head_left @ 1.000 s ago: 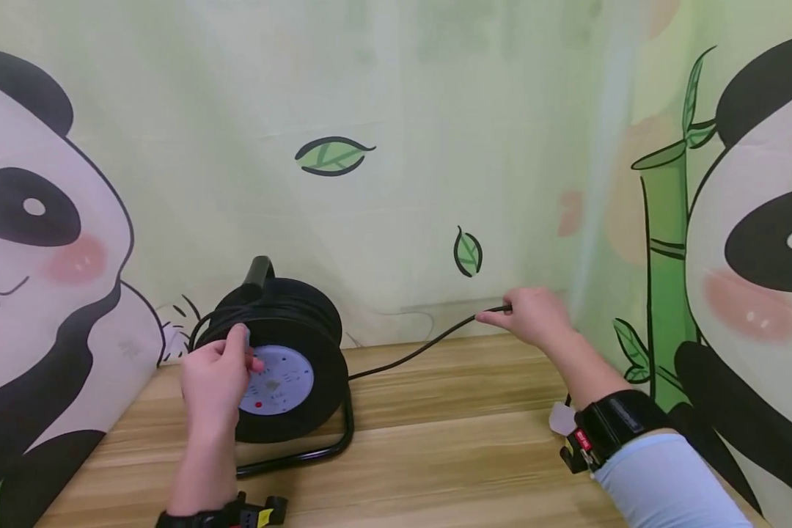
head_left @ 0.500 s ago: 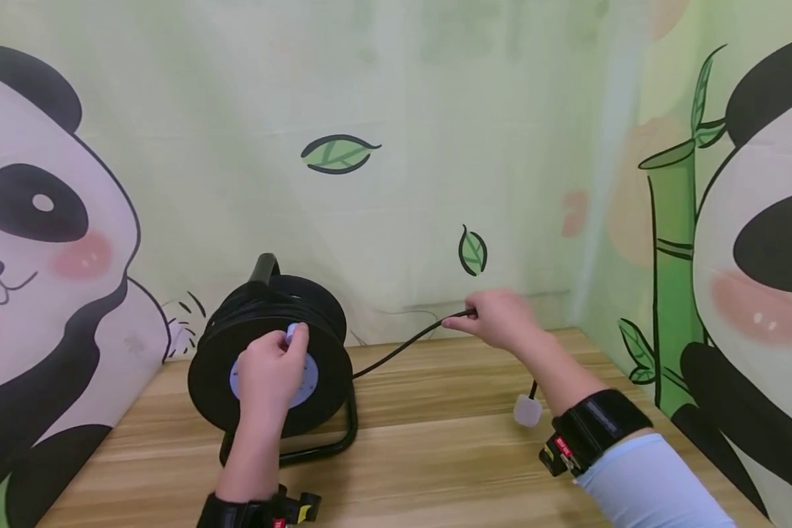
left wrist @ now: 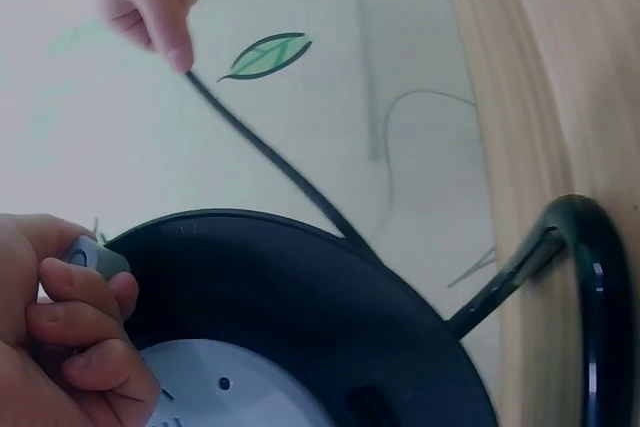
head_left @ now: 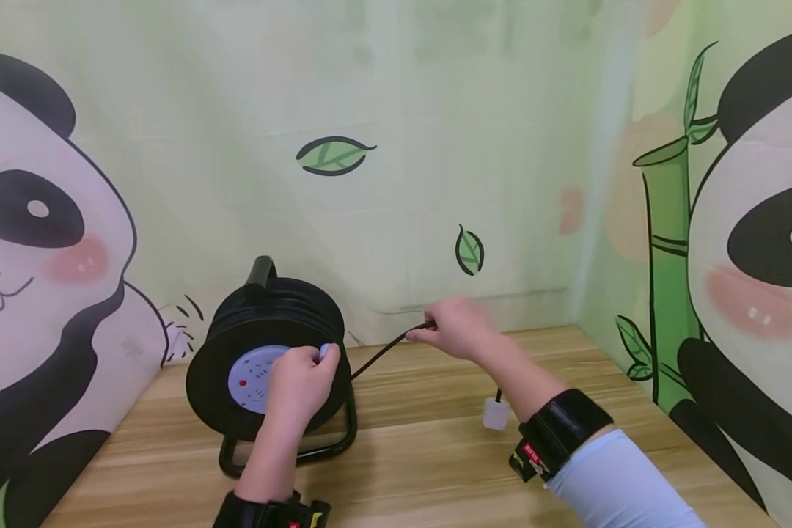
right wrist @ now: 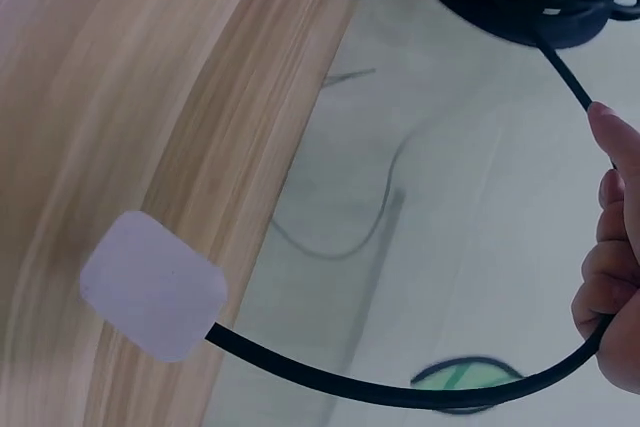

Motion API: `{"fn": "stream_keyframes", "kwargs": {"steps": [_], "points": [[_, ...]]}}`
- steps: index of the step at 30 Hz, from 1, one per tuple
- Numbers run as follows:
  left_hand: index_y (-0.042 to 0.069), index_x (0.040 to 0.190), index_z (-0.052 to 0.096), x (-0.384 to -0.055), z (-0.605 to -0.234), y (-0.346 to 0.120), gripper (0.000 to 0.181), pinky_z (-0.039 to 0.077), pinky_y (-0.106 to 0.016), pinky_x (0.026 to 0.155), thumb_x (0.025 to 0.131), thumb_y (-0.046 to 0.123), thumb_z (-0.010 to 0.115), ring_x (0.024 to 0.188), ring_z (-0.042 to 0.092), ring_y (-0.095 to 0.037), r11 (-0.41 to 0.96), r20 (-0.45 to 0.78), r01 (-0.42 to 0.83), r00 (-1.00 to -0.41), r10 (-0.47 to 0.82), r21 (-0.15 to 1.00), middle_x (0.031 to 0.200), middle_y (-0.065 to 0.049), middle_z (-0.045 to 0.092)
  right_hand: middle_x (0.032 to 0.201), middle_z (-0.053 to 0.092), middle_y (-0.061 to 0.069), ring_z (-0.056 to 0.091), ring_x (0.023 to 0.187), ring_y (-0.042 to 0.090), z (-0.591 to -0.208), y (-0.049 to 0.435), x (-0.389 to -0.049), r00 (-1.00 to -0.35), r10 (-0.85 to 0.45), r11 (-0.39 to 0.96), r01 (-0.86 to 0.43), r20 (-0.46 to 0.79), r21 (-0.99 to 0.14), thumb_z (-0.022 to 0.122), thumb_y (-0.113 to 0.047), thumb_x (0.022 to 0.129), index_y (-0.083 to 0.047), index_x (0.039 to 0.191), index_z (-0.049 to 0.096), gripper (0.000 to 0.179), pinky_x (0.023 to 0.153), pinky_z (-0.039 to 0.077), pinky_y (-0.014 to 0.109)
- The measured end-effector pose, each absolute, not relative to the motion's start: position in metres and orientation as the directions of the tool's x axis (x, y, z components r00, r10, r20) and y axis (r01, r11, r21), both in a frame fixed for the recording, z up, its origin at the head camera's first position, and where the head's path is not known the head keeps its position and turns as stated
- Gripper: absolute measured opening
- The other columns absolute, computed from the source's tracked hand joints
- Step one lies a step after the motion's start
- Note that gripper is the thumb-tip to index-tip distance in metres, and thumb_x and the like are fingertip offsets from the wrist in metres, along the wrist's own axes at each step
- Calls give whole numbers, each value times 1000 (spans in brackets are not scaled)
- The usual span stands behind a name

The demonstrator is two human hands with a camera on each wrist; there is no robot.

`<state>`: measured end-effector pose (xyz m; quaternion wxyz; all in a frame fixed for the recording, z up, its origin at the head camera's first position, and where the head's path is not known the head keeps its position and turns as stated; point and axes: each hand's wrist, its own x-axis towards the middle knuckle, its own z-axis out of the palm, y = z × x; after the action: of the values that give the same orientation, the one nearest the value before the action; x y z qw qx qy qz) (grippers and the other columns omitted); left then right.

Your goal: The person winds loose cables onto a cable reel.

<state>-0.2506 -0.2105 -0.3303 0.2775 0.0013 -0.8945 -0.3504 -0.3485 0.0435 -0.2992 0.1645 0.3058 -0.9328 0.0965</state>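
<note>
A black cable reel [head_left: 204, 389] stands on its tubular frame at the left of the head view, cable wound round its drum. Its pale blue socket panel [head_left: 247, 380] faces me, partly covered by my left hand [head_left: 300, 385]. That hand's fingers curl round a small grey-blue winding knob [left wrist: 96, 257] near the reel's rim. To the right, my right hand [head_left: 460, 328] pinches the black cable [head_left: 383, 353], which slants down to the reel's right side. From below that hand the loose end hangs with a white plug [right wrist: 155, 285], in front of the wooden table.
The wooden tabletop [head_left: 422, 455] runs back to a pale green curtain [head_left: 396, 205] printed with pandas, leaves and bamboo. The reel's black frame foot [head_left: 330, 447] juts out toward me. Its carry handle [head_left: 261, 273] sticks up at the top.
My left hand has carried the knob rightward over the top and slightly down, and the reel has turned clockwise. My right hand has moved left toward the reel, the plug moving with it.
</note>
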Motion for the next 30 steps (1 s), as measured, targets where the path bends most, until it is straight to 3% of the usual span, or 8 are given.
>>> {"fn": "stream_keyframes", "kwargs": {"steps": [6,13,21,25,30], "points": [[12,49,35,-257,-339,-209,50,23,-27,39,89,33,55,40,27,-15,759,379,140,-913,-149,636,46,3,27,56,49,-7,43,50,9,-306,24,-342,-725,-585,750,-654,363,-96,63,-47,90,-18,64,53,39,46,36,26],[14,47,37,-263,-350,-215,49,24,-26,39,89,33,58,39,28,-12,757,167,61,-984,-64,651,46,5,29,55,49,-9,46,52,7,-307,-5,-333,-675,-664,704,-709,323,-34,62,-40,93,-20,64,54,36,50,39,25],[14,50,40,-262,-357,-220,45,27,-27,40,87,31,59,42,35,-14,810,94,54,-996,-1,583,48,4,33,59,53,-11,50,54,6,-316,-28,-330,-686,-680,709,-706,261,-8,61,-38,93,-21,69,57,30,50,42,25],[11,59,50,-263,-360,-222,37,35,-30,45,88,31,60,51,46,-18,834,48,29,-999,4,551,57,-1,44,61,54,-11,51,56,7,-321,-36,-330,-692,-680,715,-699,242,11,62,-39,92,-21,69,58,30,50,43,28],[8,67,55,-264,-364,-226,33,39,-32,49,89,32,60,56,50,-20,846,8,15,-1000,13,533,64,-5,49,60,53,-11,51,56,8,-325,-42,-331,-706,-669,730,-683,233,23,63,-41,91,-23,66,57,31,48,43,30]]}}
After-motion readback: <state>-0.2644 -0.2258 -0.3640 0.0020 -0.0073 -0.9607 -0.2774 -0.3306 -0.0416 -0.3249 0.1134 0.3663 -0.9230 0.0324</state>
